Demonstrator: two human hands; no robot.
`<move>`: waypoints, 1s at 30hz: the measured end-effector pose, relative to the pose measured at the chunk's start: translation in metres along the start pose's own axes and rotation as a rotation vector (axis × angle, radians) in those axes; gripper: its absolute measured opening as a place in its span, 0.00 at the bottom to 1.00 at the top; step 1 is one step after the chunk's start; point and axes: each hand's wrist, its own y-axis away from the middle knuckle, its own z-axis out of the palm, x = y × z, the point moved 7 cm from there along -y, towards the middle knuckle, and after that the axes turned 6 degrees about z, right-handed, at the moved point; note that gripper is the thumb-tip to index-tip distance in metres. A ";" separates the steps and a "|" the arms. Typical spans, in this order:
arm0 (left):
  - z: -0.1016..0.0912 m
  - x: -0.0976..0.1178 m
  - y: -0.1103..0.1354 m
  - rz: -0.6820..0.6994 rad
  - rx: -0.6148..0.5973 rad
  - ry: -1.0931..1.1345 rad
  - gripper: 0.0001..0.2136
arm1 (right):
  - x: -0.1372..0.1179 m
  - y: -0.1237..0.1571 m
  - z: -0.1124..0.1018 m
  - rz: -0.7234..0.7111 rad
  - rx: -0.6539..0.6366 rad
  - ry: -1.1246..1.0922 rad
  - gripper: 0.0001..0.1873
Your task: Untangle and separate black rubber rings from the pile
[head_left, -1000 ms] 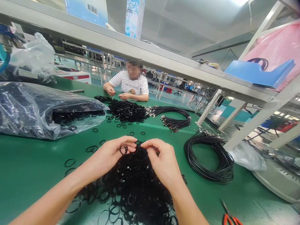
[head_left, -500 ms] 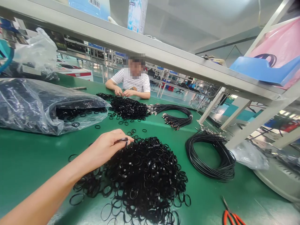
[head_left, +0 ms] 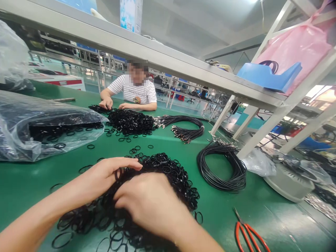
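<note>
A heap of thin black rings (head_left: 168,171), like rubber bands, lies on the green table. Over its left side is my left hand (head_left: 112,169), fingers long and close together, with a black ring (head_left: 118,174) held in the gap by the thumb. My right hand (head_left: 149,201) reaches in from the lower right, knuckles up, just in front of the left. Its fingers are curled together toward the left palm. Whatever those fingertips pinch is hidden, and the hand is slightly blurred.
Red-handled pliers (head_left: 248,232) lie at lower right, near a coil of black cords (head_left: 223,168). At left is a clear plastic bag (head_left: 31,140) with more rings. Across the table, a person (head_left: 135,91) touches a second heap (head_left: 131,121). A shelf beam (head_left: 168,56) crosses above.
My right hand has come into view over the heap beside the left. The view has turned to the right. The other person's hands have moved apart.
</note>
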 end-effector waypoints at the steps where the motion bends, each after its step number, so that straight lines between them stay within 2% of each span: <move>1: -0.002 0.003 0.000 -0.015 -0.004 0.008 0.16 | 0.009 -0.001 -0.022 0.028 0.059 0.043 0.09; 2: -0.003 0.005 0.001 -0.024 -0.015 0.022 0.16 | 0.022 -0.001 -0.043 0.087 0.143 0.121 0.10; 3: -0.003 0.007 0.001 -0.027 -0.032 0.034 0.15 | 0.036 -0.001 -0.060 0.173 0.231 0.300 0.10; 5: -0.001 0.009 0.001 -0.007 -0.045 0.017 0.14 | 0.063 -0.001 -0.076 0.290 0.293 0.489 0.09; 7: 0.000 0.005 -0.001 0.039 -0.014 -0.065 0.15 | 0.082 -0.003 -0.075 0.335 0.279 0.542 0.06; 10: 0.001 -0.004 -0.003 0.116 0.043 -0.210 0.16 | 0.093 -0.007 -0.066 0.335 0.246 0.525 0.04; 12: -0.001 -0.006 -0.004 0.137 0.076 -0.251 0.14 | 0.090 -0.008 -0.066 0.322 0.253 0.495 0.07; 15: -0.004 0.001 -0.003 0.122 0.138 -0.230 0.12 | 0.077 -0.006 -0.073 0.273 0.268 0.412 0.09; 21: 0.018 0.019 0.005 -0.011 0.088 -0.014 0.14 | 0.052 -0.002 -0.068 0.115 0.263 -0.096 0.14; 25: 0.027 0.025 0.007 -0.041 0.058 0.082 0.16 | 0.047 -0.002 -0.058 0.109 0.260 -0.184 0.14; 30: 0.029 0.032 0.010 -0.069 0.029 0.123 0.15 | 0.038 0.000 -0.058 0.093 0.279 -0.146 0.12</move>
